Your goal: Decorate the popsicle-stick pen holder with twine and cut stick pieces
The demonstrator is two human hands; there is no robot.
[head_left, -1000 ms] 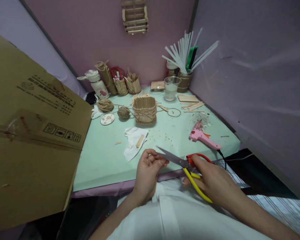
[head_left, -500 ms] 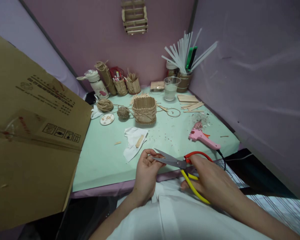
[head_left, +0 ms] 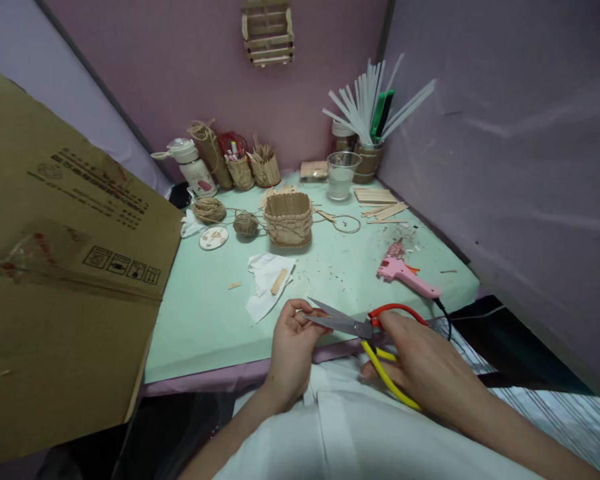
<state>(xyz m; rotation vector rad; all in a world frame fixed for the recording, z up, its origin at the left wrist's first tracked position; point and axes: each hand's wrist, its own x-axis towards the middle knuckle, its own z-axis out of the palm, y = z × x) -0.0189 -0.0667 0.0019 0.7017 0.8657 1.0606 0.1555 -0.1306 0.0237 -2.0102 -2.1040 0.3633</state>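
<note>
Scissors (head_left: pixel 356 328) with one red and one yellow handle are gripped in my right hand (head_left: pixel 423 353), their blades parted and pointing left. At the blades, my left hand (head_left: pixel 295 340) has its fingers pinched together; what lies between them is too small and hidden to name. Beyond the hands, a white tissue (head_left: pixel 260 301) lies on the table with a short piece of wooden stick (head_left: pixel 279 281) on it. Farther back stands a small basket (head_left: pixel 289 223) with a scalloped rim and wood-coloured sides.
A pink glue gun (head_left: pixel 407 277) lies at the right, its cord over the edge. A large cardboard box (head_left: pixel 80 280) borders the left. Twine balls (head_left: pixel 245 225), a cup of liquid (head_left: pixel 341 183), wooden sticks (head_left: pixel 375 196) and glue sticks (head_left: pixel 360 100) stand behind.
The view has shifted very slightly. Both hands and the scissors keep nearly the same position, with the blades still parted at my left fingers.
</note>
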